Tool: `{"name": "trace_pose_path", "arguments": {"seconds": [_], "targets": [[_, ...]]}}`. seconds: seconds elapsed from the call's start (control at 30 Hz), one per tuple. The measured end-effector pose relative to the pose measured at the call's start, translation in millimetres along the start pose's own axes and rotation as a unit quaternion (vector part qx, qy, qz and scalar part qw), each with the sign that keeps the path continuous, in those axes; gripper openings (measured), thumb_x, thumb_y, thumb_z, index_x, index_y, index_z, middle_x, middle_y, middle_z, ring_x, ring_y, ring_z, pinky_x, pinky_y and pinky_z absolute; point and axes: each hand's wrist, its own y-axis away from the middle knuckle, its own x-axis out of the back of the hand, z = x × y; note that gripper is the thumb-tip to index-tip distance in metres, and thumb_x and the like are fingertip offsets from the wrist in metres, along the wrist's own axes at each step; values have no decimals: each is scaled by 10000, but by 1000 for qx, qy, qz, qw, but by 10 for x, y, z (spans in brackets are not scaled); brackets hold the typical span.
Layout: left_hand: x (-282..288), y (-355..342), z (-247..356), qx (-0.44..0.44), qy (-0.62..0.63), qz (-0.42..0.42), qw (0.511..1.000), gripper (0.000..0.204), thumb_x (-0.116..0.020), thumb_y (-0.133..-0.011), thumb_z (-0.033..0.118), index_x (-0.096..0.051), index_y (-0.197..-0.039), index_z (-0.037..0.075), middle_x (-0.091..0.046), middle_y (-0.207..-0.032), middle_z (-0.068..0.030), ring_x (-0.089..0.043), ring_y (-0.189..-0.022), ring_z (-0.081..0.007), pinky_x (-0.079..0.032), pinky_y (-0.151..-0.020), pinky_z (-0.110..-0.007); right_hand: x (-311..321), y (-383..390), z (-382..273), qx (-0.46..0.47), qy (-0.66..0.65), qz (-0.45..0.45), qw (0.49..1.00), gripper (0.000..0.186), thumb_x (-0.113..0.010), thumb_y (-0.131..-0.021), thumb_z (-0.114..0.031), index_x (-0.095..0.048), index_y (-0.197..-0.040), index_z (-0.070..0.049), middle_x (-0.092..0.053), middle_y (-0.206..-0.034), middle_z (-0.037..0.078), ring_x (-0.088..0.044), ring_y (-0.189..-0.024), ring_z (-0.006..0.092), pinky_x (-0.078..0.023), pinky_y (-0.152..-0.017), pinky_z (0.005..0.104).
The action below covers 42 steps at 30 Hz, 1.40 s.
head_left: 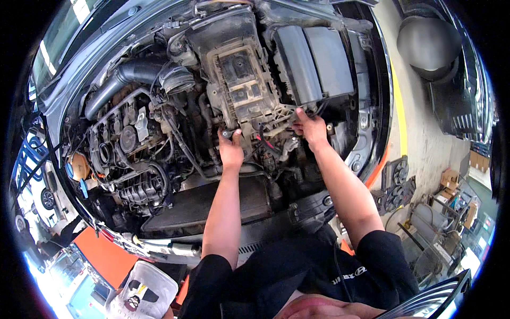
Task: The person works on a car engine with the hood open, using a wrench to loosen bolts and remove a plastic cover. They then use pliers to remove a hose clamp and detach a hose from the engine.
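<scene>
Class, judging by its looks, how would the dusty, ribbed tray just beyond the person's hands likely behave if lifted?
The tray would probably stay stiff, given its moulded ribs and raised rim. It may be light for its size, as it looks shallow rather than solid. Its dusty coating could make it slightly slippery.

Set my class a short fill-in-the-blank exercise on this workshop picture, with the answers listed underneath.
1. The left hand and right hand reach into an open ____ bay.
2. Of the two hands, the one nearer the two-part dark grey box is the ____ one.
3. The line on the floor is coloured ____.
4. The short-sleeved shirt is coloured ____.

Missing words: engine; right; yellow; black
</scene>
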Motion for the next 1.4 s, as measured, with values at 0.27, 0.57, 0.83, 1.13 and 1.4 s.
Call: {"name": "trace_pose_path", "arguments": {"seconds": [0.27,0.57,0.83,1.13,1.4], "targets": [[-16,-129,-121,4,24,-43,999,823,-693,-984,472,-308,-1533,-5,-605,-1357,-266,-587,-1262,-410,-447,-1060,-437,-17,-109,129,10,-37,2,999,335,-781,-943,-322,-709,-977,3,-729,-836,103,-723,-703,190,-527,-575,296],[-42,-55,-268,29,102,-12,994,864,-743,-962,446,-312,-1521,-51,-664,-1276,-207,-636,-1146,-296,-478,-1014,-386,229,777,-224,210,292,-107,927,377,-694,-963,-151,-613,-1300,-4,-725,-1164,149,-716,-1068,246,-551,-930,365],[-168,-188,-401,-2,213,-50,976,616,-779,-959,303,-462,-1377,-21,-682,-1190,-103,-629,-1065,-200,-481,-975,-328,1114,885,-999,523,569,105,626,430,-700,-912,-137,-618,-1331,-84,-531,-1484,157,-454,-1423,364,-336,-1176,497],[-58,-115,-266,38,254,-77,963,577,-798,-942,215,-467,-1366,6,-660,-1194,-61,-606,-1061,-163,-461,-988,-298,1377,494,-839,542,566,95,615,473,-614,-949,-212,-613,-1414,-132,-493,-1559,152,-450,-1456,338,-299,-1222,509],[-12,-109,-65,9,242,-52,969,510,-805,-938,209,-512,-1304,10,-656,-1136,-45,-594,-1018,-144,-461,-956,-288,1398,455,-830,562,546,97,613,420,-597,-953,-206,-661,-1361,-128,-541,-1519,152,-497,-1417,351,-335,-1202,516]]}}
